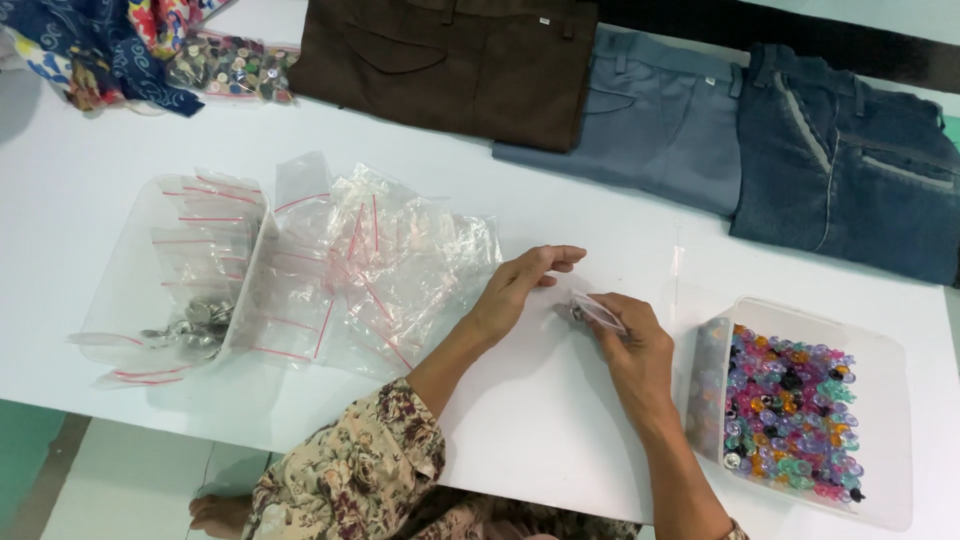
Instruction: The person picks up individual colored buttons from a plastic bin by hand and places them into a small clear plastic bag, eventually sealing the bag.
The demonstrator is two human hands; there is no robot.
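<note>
My right hand (632, 345) grips a small clear zip bag (597, 310) with something dark inside, just above the white table (560, 410). My left hand (525, 280) hovers beside it, fingers stretched toward the bag's left end and holding nothing that I can see. Right of my right hand stands a clear plastic box (880, 350) full of colourful buttons (790, 410). A loose heap of empty clear zip bags (385, 265) with red seal strips lies left of my left hand.
A clear tub (130, 250) at the left holds more zip bags and some silver buttons. Brown trousers (450, 60), grey trousers (660, 120) and blue jeans (850, 170) lie folded along the far edge. A bag of mixed buttons (230, 68) and patterned cloth (100, 45) sit far left.
</note>
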